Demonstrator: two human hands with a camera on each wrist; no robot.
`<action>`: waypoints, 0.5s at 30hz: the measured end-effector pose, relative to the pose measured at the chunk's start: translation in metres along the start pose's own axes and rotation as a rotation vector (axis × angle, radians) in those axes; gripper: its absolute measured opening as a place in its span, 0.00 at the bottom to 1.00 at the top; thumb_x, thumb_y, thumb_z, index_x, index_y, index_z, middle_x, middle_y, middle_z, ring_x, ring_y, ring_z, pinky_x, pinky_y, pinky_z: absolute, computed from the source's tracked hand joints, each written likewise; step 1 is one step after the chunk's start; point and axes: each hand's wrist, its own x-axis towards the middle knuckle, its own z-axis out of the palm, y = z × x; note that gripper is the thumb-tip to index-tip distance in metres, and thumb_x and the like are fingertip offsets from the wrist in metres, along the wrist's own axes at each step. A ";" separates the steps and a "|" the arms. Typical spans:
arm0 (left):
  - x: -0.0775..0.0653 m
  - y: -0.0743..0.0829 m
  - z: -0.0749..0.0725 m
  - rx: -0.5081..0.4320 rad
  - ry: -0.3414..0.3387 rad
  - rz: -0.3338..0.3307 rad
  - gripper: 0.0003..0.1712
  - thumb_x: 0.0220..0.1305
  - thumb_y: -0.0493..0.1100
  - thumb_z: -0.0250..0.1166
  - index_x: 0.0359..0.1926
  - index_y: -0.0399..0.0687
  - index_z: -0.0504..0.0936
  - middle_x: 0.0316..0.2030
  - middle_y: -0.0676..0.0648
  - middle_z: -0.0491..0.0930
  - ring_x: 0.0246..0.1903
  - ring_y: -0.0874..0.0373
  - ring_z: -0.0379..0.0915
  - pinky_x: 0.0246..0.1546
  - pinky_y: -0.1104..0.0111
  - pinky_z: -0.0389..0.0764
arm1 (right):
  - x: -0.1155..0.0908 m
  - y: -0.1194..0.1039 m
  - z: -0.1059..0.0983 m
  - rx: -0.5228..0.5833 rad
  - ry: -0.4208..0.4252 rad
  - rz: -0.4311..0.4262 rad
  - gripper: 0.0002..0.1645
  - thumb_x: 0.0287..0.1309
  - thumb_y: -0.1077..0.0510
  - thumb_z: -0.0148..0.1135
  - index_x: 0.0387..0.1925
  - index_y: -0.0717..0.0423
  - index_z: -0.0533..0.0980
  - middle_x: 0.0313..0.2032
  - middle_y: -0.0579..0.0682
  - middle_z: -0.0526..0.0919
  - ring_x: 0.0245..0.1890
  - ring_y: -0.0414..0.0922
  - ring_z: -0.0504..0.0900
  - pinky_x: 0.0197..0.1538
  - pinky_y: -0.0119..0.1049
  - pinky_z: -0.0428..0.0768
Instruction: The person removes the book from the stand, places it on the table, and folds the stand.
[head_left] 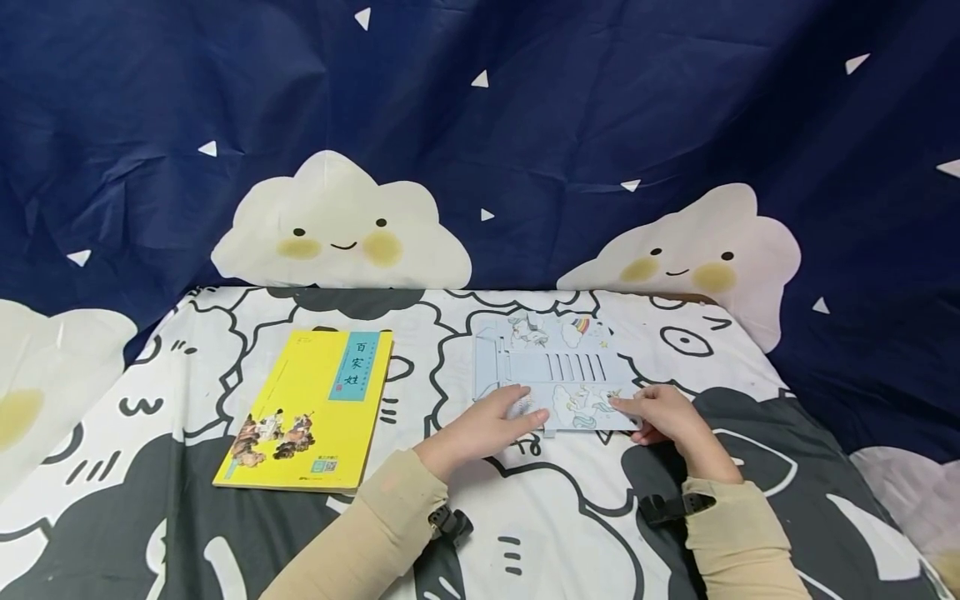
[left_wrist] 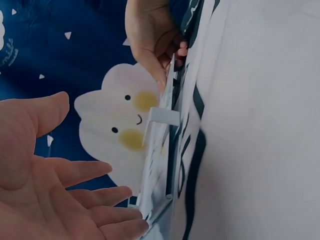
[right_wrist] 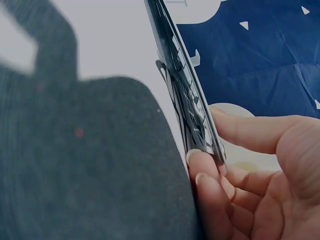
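A pale blue folding book stand [head_left: 528, 364], printed with unicorns and a rainbow, lies low on the patterned cloth. Slots run across its middle. My right hand [head_left: 670, 417] pinches its near right corner, thumb on top and fingertips underneath; the right wrist view shows the panel's edge [right_wrist: 197, 97] between them, with dark parts below it. Over the near left part of the stand is my left hand [head_left: 487, 423], fingers extended and spread. In the left wrist view a small pale clip [left_wrist: 165, 116] sticks out from the stand's near edge.
To the left lies a yellow book [head_left: 300, 387] with a blue title strip, its cover facing up. A black-and-white cartoon cloth [head_left: 555, 517] covers the table. Behind the table hangs a dark blue curtain [head_left: 525, 150] with clouds and triangles.
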 end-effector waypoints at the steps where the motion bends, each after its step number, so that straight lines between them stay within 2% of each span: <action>1: 0.000 0.000 -0.001 -0.001 0.012 0.001 0.38 0.73 0.59 0.54 0.73 0.38 0.63 0.72 0.37 0.62 0.74 0.42 0.53 0.75 0.52 0.57 | 0.000 0.000 0.000 0.002 0.001 -0.003 0.31 0.61 0.49 0.66 0.48 0.73 0.70 0.16 0.46 0.69 0.15 0.38 0.81 0.23 0.32 0.83; 5: 0.001 -0.001 -0.007 -0.004 0.059 -0.010 0.39 0.73 0.60 0.54 0.72 0.39 0.63 0.72 0.37 0.63 0.74 0.43 0.55 0.74 0.51 0.59 | 0.000 -0.001 -0.001 0.015 0.008 -0.009 0.44 0.60 0.49 0.67 0.64 0.77 0.60 0.18 0.47 0.71 0.15 0.39 0.80 0.23 0.32 0.83; 10: 0.000 -0.003 -0.014 -0.010 0.114 -0.037 0.38 0.72 0.61 0.54 0.72 0.41 0.64 0.71 0.38 0.65 0.72 0.43 0.59 0.72 0.52 0.62 | 0.002 -0.001 -0.001 0.015 0.030 -0.006 0.44 0.59 0.50 0.68 0.65 0.74 0.60 0.15 0.46 0.70 0.15 0.38 0.79 0.23 0.32 0.83; 15: -0.001 -0.004 -0.019 -0.030 0.152 -0.029 0.38 0.73 0.58 0.55 0.72 0.37 0.64 0.70 0.36 0.65 0.66 0.41 0.68 0.68 0.52 0.69 | 0.002 0.001 -0.001 0.014 0.059 -0.025 0.42 0.58 0.50 0.69 0.64 0.72 0.63 0.17 0.46 0.72 0.16 0.39 0.79 0.25 0.32 0.83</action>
